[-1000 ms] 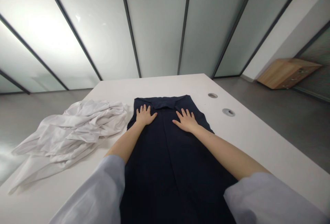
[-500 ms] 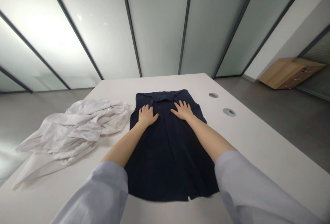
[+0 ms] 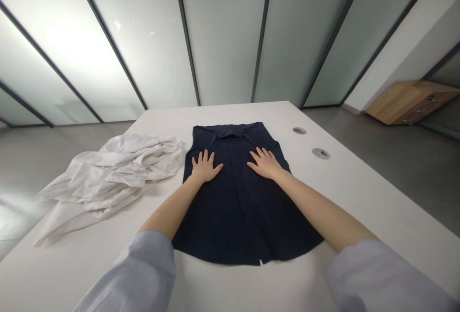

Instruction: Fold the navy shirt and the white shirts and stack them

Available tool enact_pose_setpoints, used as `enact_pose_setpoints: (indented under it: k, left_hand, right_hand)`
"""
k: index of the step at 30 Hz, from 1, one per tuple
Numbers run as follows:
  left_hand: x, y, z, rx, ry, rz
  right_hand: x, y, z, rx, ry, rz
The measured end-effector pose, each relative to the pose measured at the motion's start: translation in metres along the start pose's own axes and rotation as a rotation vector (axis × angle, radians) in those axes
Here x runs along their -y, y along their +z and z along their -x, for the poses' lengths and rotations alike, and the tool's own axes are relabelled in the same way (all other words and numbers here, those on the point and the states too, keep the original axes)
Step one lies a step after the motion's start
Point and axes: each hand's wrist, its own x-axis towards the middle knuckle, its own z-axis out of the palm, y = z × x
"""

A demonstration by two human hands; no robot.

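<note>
A dark navy garment (image 3: 237, 206) lies spread flat on the white table (image 3: 359, 197), its collar end farthest from me. My left hand (image 3: 204, 167) rests flat on the garment's upper left part with fingers spread, holding nothing. My right hand (image 3: 266, 162) lies flat on the upper right part, fingers stretched out too. Both forearms reach over the cloth, and pale blue sleeves cover my upper arms. The garment's near hem shows a small slit in the middle.
A crumpled white garment (image 3: 111, 173) lies heaped on the table to the left. Two round cable holes (image 3: 319, 153) sit in the tabletop at the right. Frosted glass panels stand behind the table. A wooden cabinet (image 3: 409, 101) is on the floor far right.
Both hands have slid a little towards me down the navy garment, and the right hand has moved outward to the right. The garment now lies farther up the table.
</note>
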Motion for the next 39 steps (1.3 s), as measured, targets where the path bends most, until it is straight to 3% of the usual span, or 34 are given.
enact_pose_setpoints:
  k: [5, 13, 17, 22, 31, 39]
  left_hand:
    - [0.009, -0.002, 0.004, 0.016, 0.03, 0.002]
    - [0.032, 0.0, 0.019, -0.011, -0.031, 0.021]
    - [0.041, 0.004, 0.028, -0.102, -0.023, 0.042]
    - [0.051, 0.004, 0.039, -0.205, 0.099, 0.087]
    - [0.052, 0.004, 0.043, -0.201, 0.11, 0.101]
    - [0.054, 0.004, 0.044, -0.251, 0.129, 0.191]
  right_hand:
    - [-0.016, 0.0, 0.024, 0.061, 0.047, 0.004]
    - [-0.024, 0.003, 0.033, 0.005, 0.074, -0.014]
    - [-0.026, 0.004, 0.033, -0.048, 0.056, -0.051]
    - [-0.031, 0.003, 0.035, -0.068, 0.037, -0.086]
    - [-0.036, 0.004, 0.042, -0.058, 0.017, -0.113]
    - [-0.042, 0.008, 0.04, -0.128, 0.009, -0.16]
